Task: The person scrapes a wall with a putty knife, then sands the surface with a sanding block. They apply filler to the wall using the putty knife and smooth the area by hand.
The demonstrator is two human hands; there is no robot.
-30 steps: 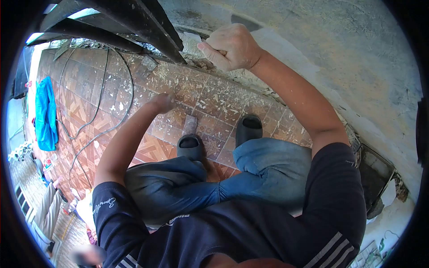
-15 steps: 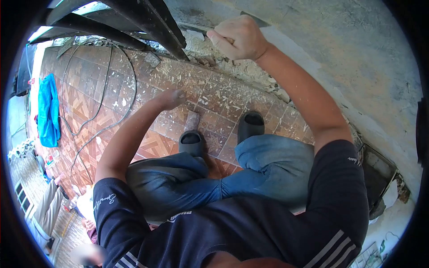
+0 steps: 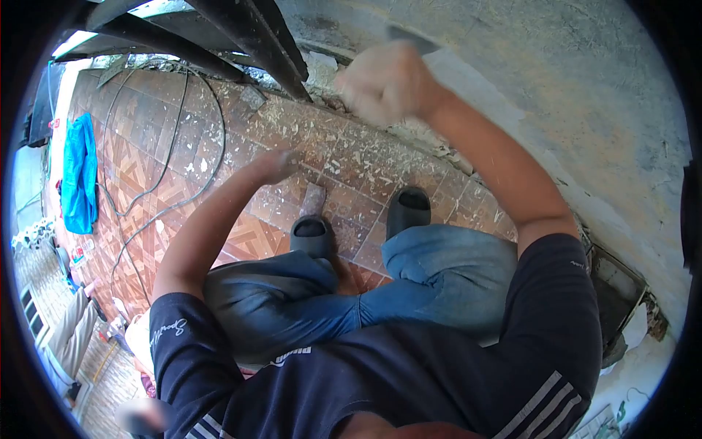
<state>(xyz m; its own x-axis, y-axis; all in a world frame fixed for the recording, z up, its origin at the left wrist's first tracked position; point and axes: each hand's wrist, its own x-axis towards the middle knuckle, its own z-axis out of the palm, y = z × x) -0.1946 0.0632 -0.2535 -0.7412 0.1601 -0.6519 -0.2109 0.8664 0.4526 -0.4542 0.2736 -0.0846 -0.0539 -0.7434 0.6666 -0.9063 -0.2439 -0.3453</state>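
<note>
My right hand [image 3: 387, 80], smeared by motion, is closed in a fist around a scraper at the base of the wall. The scraper's flat grey blade [image 3: 413, 38] sticks out past the knuckles, close to the wall face; its handle is hidden in the fist. My left hand [image 3: 278, 167] hangs above the tiled floor, fingers curled in, with nothing seen in it. Pale flakes and chips [image 3: 351, 157] lie scattered on the tiles below both hands. The plastered wall [image 3: 548, 88] shows a rough, broken strip along its foot.
Dark metal beams [image 3: 248, 44] slant down at the upper left. A cable [image 3: 219, 139] loops over the tiles near a blue cloth [image 3: 79, 175]. A flat scrap [image 3: 314, 197] lies by my left slipper [image 3: 312, 234]. Another person [image 3: 142, 417] is at the lower left.
My right hand has shifted slightly down and blurred, with the scraper still in it. My left hand stays nearly in place.
</note>
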